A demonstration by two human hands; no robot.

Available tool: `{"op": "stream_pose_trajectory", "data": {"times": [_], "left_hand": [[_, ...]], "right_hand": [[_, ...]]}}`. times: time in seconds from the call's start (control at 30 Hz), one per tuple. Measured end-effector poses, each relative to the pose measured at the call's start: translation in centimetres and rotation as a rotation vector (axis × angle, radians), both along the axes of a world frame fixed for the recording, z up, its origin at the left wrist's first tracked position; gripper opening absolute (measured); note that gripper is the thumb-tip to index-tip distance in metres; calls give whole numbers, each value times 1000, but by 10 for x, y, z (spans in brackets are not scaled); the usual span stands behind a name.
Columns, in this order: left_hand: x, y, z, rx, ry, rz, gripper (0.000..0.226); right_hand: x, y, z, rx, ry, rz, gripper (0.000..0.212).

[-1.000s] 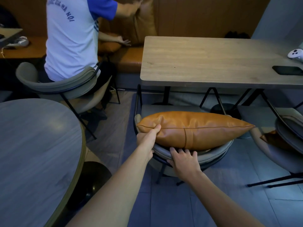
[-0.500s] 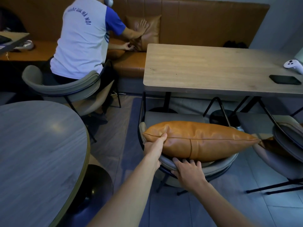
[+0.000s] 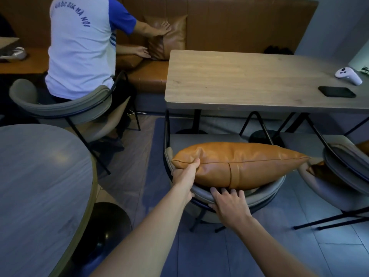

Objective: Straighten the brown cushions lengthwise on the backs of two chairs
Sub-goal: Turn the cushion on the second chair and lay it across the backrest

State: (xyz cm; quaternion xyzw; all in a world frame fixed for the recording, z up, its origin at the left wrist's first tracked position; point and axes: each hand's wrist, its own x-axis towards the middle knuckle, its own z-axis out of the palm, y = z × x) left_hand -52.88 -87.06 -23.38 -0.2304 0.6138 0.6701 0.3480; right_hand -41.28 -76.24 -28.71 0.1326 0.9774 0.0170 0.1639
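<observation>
A long brown leather cushion (image 3: 239, 164) lies lengthwise along the top of a grey chair back (image 3: 265, 188) right in front of me. My left hand (image 3: 185, 174) pinches its left end at the seam. My right hand (image 3: 229, 202) rests flat on the chair back, fingers apart, with the tips touching the cushion's lower edge. At the right edge stands a second grey chair (image 3: 343, 162). Another brown cushion (image 3: 323, 172) lies on its seat, mostly hidden by its back.
A wooden table (image 3: 239, 80) behind the chair carries a black phone (image 3: 336, 91) and a white controller (image 3: 348, 75). A round grey table (image 3: 40, 186) is close on my left. Another person (image 3: 79, 47) sits on a chair (image 3: 60, 108), handling a cushion on the brown bench.
My hands and the cushion keep their hold and place on the chair back. The view has tilted up. The other person has lowered a cushion against the bench back.
</observation>
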Motion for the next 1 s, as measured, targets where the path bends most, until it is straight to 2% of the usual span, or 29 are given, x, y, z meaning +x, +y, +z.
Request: {"op": "stream_pose_trajectory", "data": {"times": [0.23,0.4,0.8,0.9,1.0], "left_hand": [[-2,-15,-1,-9,19,21,88],[0,-18,2,0,36,18,98],[-2,-20,-2,-11,50,-24,99],[-2,-26,-2,-49,72,-113,106],[-2,-42,-3,-170,203,-384,112]], "right_hand": [[0,-16,-5,-6,33,29,49],[0,-12,-4,-39,31,35,48],[-1,-12,-3,-66,14,23,50],[-1,-7,1,-126,0,-2,52],[2,3,11,-287,-24,-45,51]]}}
